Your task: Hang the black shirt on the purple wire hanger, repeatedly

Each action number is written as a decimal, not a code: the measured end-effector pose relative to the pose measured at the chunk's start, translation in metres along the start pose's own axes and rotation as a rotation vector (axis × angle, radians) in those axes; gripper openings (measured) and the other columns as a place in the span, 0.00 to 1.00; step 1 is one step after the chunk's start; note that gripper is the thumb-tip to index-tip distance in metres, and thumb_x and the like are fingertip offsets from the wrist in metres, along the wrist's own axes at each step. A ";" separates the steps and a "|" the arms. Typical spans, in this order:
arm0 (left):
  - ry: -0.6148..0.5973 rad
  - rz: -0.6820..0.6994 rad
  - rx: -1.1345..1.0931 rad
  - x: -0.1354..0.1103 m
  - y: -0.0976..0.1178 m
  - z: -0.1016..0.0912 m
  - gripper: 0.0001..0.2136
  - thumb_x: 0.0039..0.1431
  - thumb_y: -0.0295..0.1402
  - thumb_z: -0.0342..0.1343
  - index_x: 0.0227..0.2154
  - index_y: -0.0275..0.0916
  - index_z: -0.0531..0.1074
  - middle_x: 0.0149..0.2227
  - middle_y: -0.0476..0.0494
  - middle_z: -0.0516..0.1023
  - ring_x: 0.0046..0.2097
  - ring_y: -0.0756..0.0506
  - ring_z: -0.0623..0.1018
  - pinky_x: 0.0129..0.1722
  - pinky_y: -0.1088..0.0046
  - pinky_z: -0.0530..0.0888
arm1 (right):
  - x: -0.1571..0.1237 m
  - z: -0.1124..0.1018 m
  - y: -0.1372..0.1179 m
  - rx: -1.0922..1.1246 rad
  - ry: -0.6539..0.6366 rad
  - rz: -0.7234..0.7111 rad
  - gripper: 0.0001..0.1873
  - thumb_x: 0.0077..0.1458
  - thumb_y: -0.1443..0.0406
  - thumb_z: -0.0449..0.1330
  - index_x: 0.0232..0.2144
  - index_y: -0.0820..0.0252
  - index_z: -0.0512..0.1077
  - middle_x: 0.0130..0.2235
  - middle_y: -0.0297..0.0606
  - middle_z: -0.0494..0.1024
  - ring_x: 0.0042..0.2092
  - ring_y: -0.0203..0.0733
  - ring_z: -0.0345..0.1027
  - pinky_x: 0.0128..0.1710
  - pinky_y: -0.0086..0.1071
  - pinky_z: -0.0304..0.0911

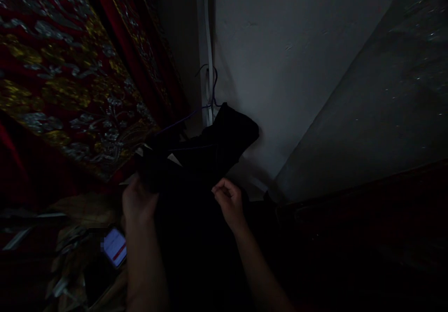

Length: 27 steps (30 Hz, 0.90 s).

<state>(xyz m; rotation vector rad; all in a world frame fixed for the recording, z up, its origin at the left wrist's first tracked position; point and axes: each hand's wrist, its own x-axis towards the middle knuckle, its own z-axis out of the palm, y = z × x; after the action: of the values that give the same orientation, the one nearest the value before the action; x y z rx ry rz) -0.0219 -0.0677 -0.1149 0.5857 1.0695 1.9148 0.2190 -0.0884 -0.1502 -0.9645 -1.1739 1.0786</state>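
Note:
A black cloth garment [231, 135] hangs in front of me, its upper corner against the pale wall; its exact kind is too dark to tell. At its left side my left hand [139, 202] is closed, the fingers gripping the dark fabric and partly hidden by it. My right hand [229, 202] is at the right edge of the cloth, thumb and fingers pinched together on it. A thin purple cord [189, 115] runs behind the garment and is tied around a white cable [210, 46] on the wall.
A red cloth with gold and silver embroidery [66, 88] hangs at the left. Below it, a lit phone [115, 246] lies among blurred items. A translucent plastic-like sheet [378, 111] covers the right wall. A dark reddish surface [367, 237] is at the lower right.

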 end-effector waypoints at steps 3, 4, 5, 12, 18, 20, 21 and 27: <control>-0.009 -0.265 -0.098 -0.027 -0.031 0.006 0.09 0.51 0.36 0.63 0.36 0.40 0.78 0.39 0.43 0.84 0.46 0.41 0.81 0.48 0.65 0.77 | 0.003 -0.008 0.008 -0.016 0.066 -0.008 0.08 0.50 0.61 0.57 0.23 0.57 0.66 0.21 0.27 0.60 0.24 0.33 0.51 0.24 0.29 0.48; -0.051 -0.278 -0.089 -0.033 -0.037 0.011 0.11 0.49 0.37 0.64 0.36 0.39 0.79 0.40 0.43 0.84 0.46 0.41 0.81 0.48 0.65 0.77 | 0.006 -0.012 0.011 -0.041 0.097 -0.023 0.08 0.50 0.61 0.57 0.23 0.57 0.66 0.21 0.27 0.60 0.24 0.33 0.52 0.25 0.29 0.48; -0.091 -0.267 -0.047 -0.037 -0.042 0.015 0.13 0.46 0.37 0.66 0.35 0.38 0.78 0.39 0.43 0.84 0.45 0.41 0.81 0.47 0.66 0.76 | 0.010 -0.017 0.015 -0.068 0.129 -0.036 0.08 0.50 0.61 0.56 0.23 0.57 0.66 0.21 0.27 0.61 0.24 0.34 0.52 0.25 0.29 0.48; -0.286 -0.164 0.413 -0.049 -0.043 0.022 0.13 0.45 0.41 0.70 0.28 0.37 0.79 0.29 0.49 0.78 0.36 0.46 0.76 0.40 0.73 0.70 | 0.015 -0.046 0.033 -0.179 0.294 -0.003 0.12 0.51 0.55 0.54 0.25 0.57 0.67 0.21 0.27 0.60 0.24 0.35 0.54 0.25 0.29 0.49; -0.329 -0.133 0.104 -0.067 -0.047 0.043 0.16 0.46 0.45 0.71 0.30 0.39 0.80 0.32 0.48 0.78 0.38 0.47 0.75 0.40 0.74 0.71 | 0.011 -0.056 0.032 -0.308 0.103 0.086 0.18 0.55 0.51 0.56 0.22 0.56 0.66 0.22 0.32 0.67 0.28 0.39 0.62 0.30 0.32 0.58; -0.377 -0.112 0.071 -0.077 -0.051 0.054 0.14 0.50 0.45 0.70 0.31 0.39 0.80 0.33 0.47 0.78 0.38 0.47 0.76 0.42 0.74 0.71 | 0.006 -0.052 0.022 -0.293 0.023 0.104 0.20 0.58 0.48 0.56 0.27 0.58 0.70 0.29 0.36 0.74 0.35 0.43 0.69 0.38 0.34 0.64; -0.407 -0.086 0.096 -0.083 -0.052 0.060 0.13 0.52 0.45 0.69 0.32 0.39 0.80 0.34 0.47 0.78 0.39 0.46 0.76 0.43 0.73 0.71 | 0.002 -0.048 0.016 -0.257 -0.030 0.094 0.20 0.60 0.47 0.57 0.32 0.58 0.73 0.35 0.38 0.78 0.40 0.45 0.72 0.43 0.35 0.65; -0.582 0.269 0.386 -0.097 -0.043 0.081 0.09 0.63 0.41 0.61 0.33 0.41 0.78 0.38 0.45 0.75 0.44 0.45 0.75 0.47 0.71 0.71 | -0.011 -0.014 -0.015 -0.127 -0.354 -0.017 0.20 0.61 0.54 0.61 0.52 0.56 0.75 0.50 0.39 0.80 0.51 0.49 0.73 0.56 0.40 0.65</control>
<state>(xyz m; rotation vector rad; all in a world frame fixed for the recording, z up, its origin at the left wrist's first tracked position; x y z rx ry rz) 0.1074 -0.1009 -0.1085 1.4646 1.0030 1.5916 0.2344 -0.1029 -0.1396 -0.8797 -1.5518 1.2052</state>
